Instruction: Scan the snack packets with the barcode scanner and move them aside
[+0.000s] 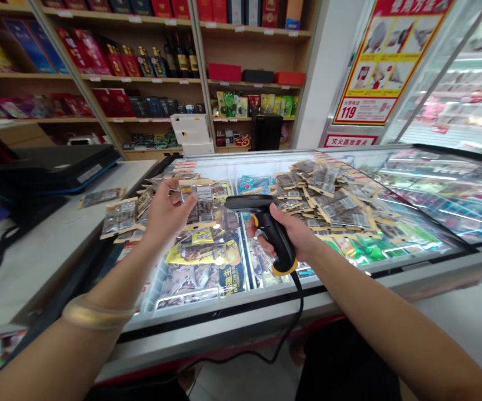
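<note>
My left hand [169, 209] pinches a small flat packet [201, 209] with a printed label facing me, held above the freezer's glass lid. My right hand [293, 231] is wrapped round the grip of a black and yellow barcode scanner [276, 239], its head pointing left at the packet. Similar packets lie in a large heap [336, 200] on the glass beyond my right hand. A smaller group of packets [121, 218] rests to the left of my left hand, partly hidden behind it.
Under the glass of the chest freezer [224, 307] are colourful bags. The scanner's cable [299, 312] hangs over the front edge. A counter [63, 223] with a black device [69, 167] stands left. Shelves [157, 81] of boxes and bottles line the back.
</note>
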